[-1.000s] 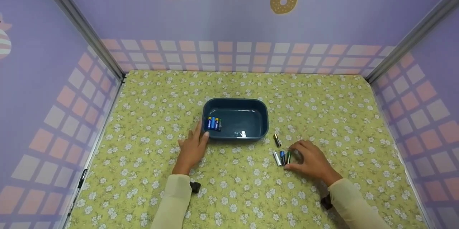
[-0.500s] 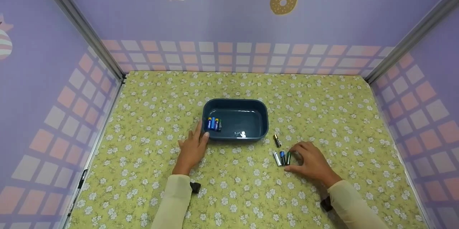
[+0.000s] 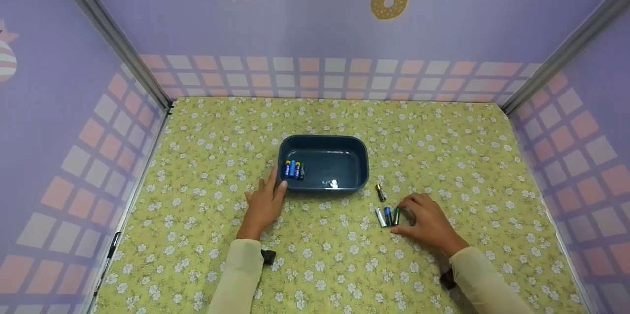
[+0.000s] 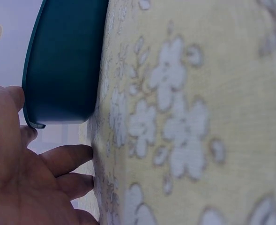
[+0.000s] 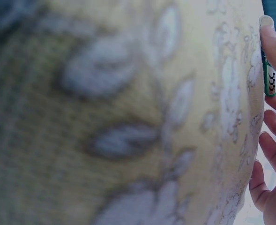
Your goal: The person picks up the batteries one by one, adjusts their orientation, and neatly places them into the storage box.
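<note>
My left hand (image 3: 263, 208) touches the near left corner of a dark blue-green plastic bin (image 3: 347, 189), its fingers fairly straight. In the left wrist view the thumb (image 4: 17, 97) lies against the bin's rim, and other fingertips rest on the cloth. Several batteries (image 3: 292, 170) lie side by side inside the bin at its left end. To the bin's right, my right hand (image 3: 427, 220) pinches a green and black battery (image 3: 396, 216) lengthwise between thumb and index finger. Beside it lie a blue and black battery (image 3: 388, 216) and a silver one (image 3: 381, 217).
A black battery with a gold end (image 3: 380, 193) lies apart, between the bin and the row of three. Yellow-green flowered cloth (image 3: 206, 156) covers the table. Purple panels with checks (image 3: 325, 9) enclose it at the back and both sides.
The green and black battery in my right hand's pinch looks turned very slightly. Both hands, the bin and the other batteries keep their places.
</note>
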`<state>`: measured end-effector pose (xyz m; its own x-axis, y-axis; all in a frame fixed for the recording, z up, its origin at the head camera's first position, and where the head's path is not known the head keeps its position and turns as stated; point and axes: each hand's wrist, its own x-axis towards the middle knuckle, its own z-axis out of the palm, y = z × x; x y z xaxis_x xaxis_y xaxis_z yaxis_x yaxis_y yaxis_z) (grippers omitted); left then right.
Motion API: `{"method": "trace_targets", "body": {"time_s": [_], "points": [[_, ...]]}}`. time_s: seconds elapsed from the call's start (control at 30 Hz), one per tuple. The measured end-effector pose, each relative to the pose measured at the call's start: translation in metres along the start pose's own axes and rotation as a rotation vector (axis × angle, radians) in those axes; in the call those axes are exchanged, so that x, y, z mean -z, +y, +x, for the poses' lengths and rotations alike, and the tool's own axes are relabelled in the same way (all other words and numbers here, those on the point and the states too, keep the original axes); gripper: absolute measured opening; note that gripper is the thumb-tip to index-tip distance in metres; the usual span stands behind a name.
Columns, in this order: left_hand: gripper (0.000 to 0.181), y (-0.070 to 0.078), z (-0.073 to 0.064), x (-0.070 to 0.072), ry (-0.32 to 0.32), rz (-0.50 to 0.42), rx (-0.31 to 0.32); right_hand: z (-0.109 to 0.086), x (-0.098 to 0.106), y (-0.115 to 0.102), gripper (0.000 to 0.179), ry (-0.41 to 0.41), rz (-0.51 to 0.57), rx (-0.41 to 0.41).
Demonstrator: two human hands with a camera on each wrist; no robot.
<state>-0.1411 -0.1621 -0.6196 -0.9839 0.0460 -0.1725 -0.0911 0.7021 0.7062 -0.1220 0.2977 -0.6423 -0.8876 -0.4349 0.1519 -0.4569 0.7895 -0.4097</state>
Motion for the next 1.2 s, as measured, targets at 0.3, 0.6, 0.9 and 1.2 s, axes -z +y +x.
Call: {"method": "trace_targets", "body": {"time_s": [0.3, 0.6, 0.9, 1.2], "points": [[0.074, 0.0, 0.001, 0.001, -0.007, -0.016, 0.005, 0.0, 0.001, 0.0, 0.053, 0.041, -0.015, 0.067], [0.074, 0.0, 0.0, 0.001, -0.017, -0.024, 0.017, 0.002, 0.004, -0.001, 0.052, 0.023, 0.011, 0.037], [0.073, 0.0, -0.001, 0.0, -0.017, -0.02, 0.019, 0.007, 0.01, -0.004, 0.048, -0.022, 0.06, -0.049], [0.073, -0.001, 0.001, 0.0, -0.008, -0.014, 0.012, 0.024, 0.016, -0.012, 0.053, 0.014, 0.074, 0.001]]}}
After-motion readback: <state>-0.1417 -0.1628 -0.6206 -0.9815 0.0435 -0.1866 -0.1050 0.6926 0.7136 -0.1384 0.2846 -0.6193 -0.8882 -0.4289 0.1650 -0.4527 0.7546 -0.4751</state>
